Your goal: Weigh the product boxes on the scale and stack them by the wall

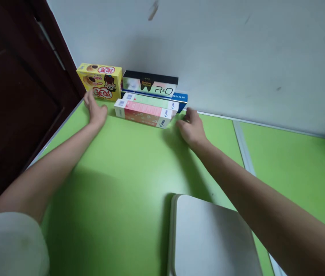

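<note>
My left hand [96,110] is at the front of a yellow snack box [113,82], its fingers over the lower left of that face and its thumb held apart. Whether the fingertips press on it is blurred. Just right of the stacked boxes is my right hand [191,126], fingers loosely bent, with nothing seen in it. Nearest to it are the ends of a pink-and-white toothpaste box [143,113], a green-and-white box [151,101] behind that, and a blue box [182,100]. A black-and-white bamboo charcoal toothpaste box [151,82] rests on top at the back.
The boxes stand along a pale wall [237,57] at the far edge of the green table [122,165]. A white rounded flat case [208,237] lies close to me, under my right forearm. A dark wooden door [13,76] borders the left side. A grey strip [244,149] crosses the tabletop.
</note>
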The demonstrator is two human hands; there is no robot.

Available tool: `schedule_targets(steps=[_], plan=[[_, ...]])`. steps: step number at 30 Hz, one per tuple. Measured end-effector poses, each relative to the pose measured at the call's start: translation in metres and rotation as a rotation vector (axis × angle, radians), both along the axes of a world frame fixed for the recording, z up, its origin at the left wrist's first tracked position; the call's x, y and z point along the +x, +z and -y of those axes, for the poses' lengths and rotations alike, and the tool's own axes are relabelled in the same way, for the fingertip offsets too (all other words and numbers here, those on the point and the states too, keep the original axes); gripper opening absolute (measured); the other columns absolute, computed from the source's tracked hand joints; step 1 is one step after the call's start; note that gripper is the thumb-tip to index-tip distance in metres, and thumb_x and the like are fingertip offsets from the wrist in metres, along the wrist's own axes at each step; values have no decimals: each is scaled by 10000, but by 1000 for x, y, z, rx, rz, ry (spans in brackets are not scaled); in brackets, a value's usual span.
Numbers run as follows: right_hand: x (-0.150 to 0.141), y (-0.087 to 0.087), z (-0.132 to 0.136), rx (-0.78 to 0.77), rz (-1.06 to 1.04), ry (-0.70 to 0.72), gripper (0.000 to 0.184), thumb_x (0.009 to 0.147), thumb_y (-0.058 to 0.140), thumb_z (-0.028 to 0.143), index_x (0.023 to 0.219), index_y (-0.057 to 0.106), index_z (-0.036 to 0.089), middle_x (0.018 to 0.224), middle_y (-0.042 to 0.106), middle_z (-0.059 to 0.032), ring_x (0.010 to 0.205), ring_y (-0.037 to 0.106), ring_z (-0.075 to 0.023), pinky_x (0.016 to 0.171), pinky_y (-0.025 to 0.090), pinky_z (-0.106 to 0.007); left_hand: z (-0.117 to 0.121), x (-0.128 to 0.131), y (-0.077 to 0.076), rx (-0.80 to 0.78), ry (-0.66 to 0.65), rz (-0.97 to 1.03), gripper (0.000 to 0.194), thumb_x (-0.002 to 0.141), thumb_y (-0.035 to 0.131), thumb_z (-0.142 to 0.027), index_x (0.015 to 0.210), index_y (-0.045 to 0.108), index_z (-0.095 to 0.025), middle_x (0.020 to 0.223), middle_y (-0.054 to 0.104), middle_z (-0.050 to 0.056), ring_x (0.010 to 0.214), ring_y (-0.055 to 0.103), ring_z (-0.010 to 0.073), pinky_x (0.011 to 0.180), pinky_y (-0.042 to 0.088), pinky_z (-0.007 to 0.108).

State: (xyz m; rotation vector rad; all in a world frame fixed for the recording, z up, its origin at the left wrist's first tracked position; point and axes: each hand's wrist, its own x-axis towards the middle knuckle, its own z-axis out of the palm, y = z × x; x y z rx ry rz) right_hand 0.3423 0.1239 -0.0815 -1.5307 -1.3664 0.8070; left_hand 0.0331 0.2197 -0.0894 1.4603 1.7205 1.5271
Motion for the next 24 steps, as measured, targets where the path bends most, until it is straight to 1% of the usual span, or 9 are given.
schedule_targets(steps=[2,3,5,6,8,12,15,20,24], plan=[[-7,5,12,-87,-50,-58,655,645,609,180,1285,467,192,1374,479,-145,1294,414,-365,1062,344,-585,20,14,-9,-7,-124,-19,701,624,648,-12,1257,446,-236,1443,366,79,1396,284,243,1189,191,373],[-12,9,17,-99,-79,-37,672,633,614,167,1287,466,197,1381,480,-133,1301,415,-346,1066,358,-553,27,22,-12,-13,-187,-16,689,632,659,-38,1251,451,-260,1434,395,74,1383,314,251,1175,227,393],[-23,14,20,-59,-127,89,690,629,636,171,1294,454,199,1368,506,-118,1294,434,-314,1057,389,-507,36,37,-16,-17,-285,4,707,639,676,-70,1267,431,-284,1426,429,69,1356,364,260,1148,279,416],[-29,16,20,-38,-143,145,689,635,651,188,1294,450,200,1345,532,-113,1273,458,-301,1047,405,-492,38,43,-15,-17,-312,14,710,638,678,-73,1267,428,-286,1407,458,68,1333,399,260,1133,307,415],[-38,18,14,-8,-149,195,667,658,667,229,1289,450,199,1287,582,-109,1208,520,-285,1023,430,-481,37,51,-12,-21,-313,22,690,633,671,-64,1249,444,-278,1335,532,65,1267,478,255,1096,363,398],[-44,11,2,57,-97,120,525,706,639,264,1213,511,208,1227,629,-94,1142,567,-272,1019,422,-484,34,57,-6,-27,-257,2,645,638,643,-51,1215,457,-270,1260,584,55,1201,537,251,1057,407,381],[-43,4,0,89,-96,87,438,731,622,294,1155,553,204,1180,656,-89,1086,598,-266,1016,421,-474,35,57,-7,6,-271,-25,653,639,629,-50,1223,432,-266,1269,573,57,1206,531,248,1058,407,386],[-41,0,3,94,-68,62,412,764,621,382,1147,574,237,1188,658,-69,1096,592,-269,1004,432,-465,36,57,-12,19,-288,-62,652,648,631,-53,1228,421,-266,1297,547,62,1239,503,250,1074,388,390],[-42,-4,0,108,-99,47,416,752,629,363,1143,581,229,1171,666,-75,1086,599,-264,1011,426,-464,35,56,-13,37,-302,-55,669,656,648,-57,1247,423,-276,1323,527,50,1284,458,248,1102,354,386]])
